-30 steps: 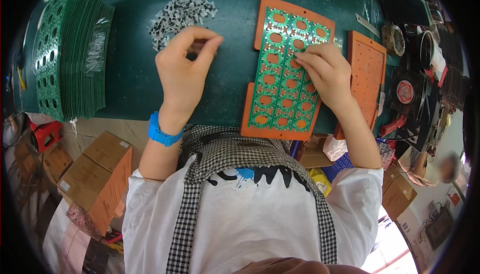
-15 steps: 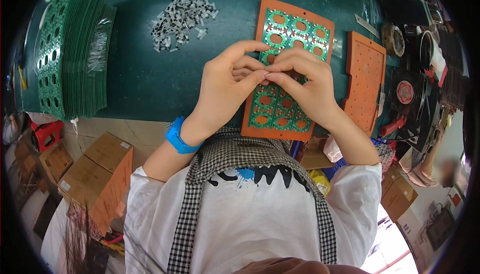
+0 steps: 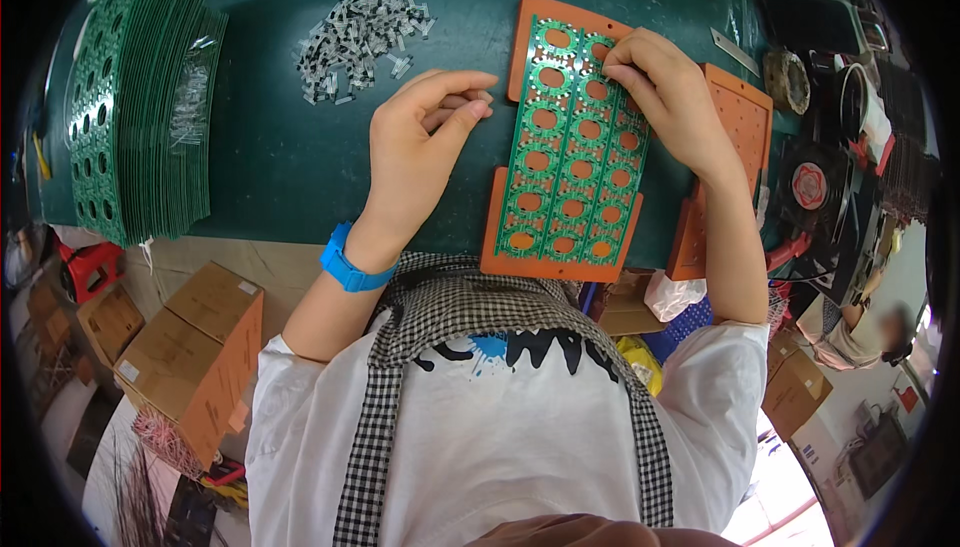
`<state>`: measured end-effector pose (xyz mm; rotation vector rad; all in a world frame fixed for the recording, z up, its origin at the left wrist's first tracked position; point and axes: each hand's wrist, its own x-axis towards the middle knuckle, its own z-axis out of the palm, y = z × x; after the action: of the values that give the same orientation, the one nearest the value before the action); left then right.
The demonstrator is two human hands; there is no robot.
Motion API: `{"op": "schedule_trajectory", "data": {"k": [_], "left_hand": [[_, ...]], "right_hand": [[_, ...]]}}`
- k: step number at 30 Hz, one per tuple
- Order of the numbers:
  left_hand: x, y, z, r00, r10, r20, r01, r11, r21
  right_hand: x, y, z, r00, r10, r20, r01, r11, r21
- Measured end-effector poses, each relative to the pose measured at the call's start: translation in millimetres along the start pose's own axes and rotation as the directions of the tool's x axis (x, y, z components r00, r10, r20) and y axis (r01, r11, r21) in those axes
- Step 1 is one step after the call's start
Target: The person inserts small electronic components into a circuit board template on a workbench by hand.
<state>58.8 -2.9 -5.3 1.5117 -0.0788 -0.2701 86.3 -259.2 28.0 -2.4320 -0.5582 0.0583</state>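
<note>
A green circuit board panel [image 3: 549,145] with rows of round cutouts lies on an orange fixture plate [image 3: 500,237]. My right hand [image 3: 660,92] is over its upper right part, thumb and fingertips pinched together close to the board's surface. Whatever the pinch holds, if anything, is too small to make out. To the left of the panel, above the green table, is my left hand [image 3: 420,142]. Its fingers are curled, with the thumb against them and the forefinger stretched further out; their contents are hidden. Beyond it lies a pile of small clear-and-black parts [image 3: 360,42].
A tall stack of green panels [image 3: 150,107] stands at the left of the table [image 3: 290,167]. On the right are a second orange plate [image 3: 735,112], a metal ruler [image 3: 735,50] and a tape roll [image 3: 786,82]. Cardboard boxes [image 3: 185,347] sit below at the left.
My hands have parted from over the panel's middle. The left has drawn back to the left, off the board; the right has moved up and right to the upper rows.
</note>
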Motion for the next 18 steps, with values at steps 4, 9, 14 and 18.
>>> {"op": "schedule_trajectory", "data": {"k": [4, 9, 14, 18], "left_hand": [[-0.4, 1.8, 1.1, 0.998, -0.053, -0.015, 0.052, 0.997, -0.053], [-0.3, 4.6, -0.2, 1.0, -0.001, 0.008, 0.001, 0.999, 0.035], [-2.3, 4.9, 1.0, 0.999, -0.041, 0.031, 0.045, 0.984, -0.169], [-0.8, 2.8, 3.0, 0.996, -0.07, 0.052, 0.08, 0.972, -0.222]], "right_hand": [[1.3, 2.0, 1.3, 1.0, -0.024, 0.003, 0.024, 0.999, -0.026], [-1.7, 0.3, 9.6, 0.995, -0.02, -0.096, 0.013, 0.998, -0.064], [-8.4, -2.0, 15.4, 0.985, -0.049, -0.163, 0.023, 0.987, -0.159], [-6.0, -1.0, 3.8, 0.998, 0.018, -0.066, -0.017, 1.0, 0.006]]}}
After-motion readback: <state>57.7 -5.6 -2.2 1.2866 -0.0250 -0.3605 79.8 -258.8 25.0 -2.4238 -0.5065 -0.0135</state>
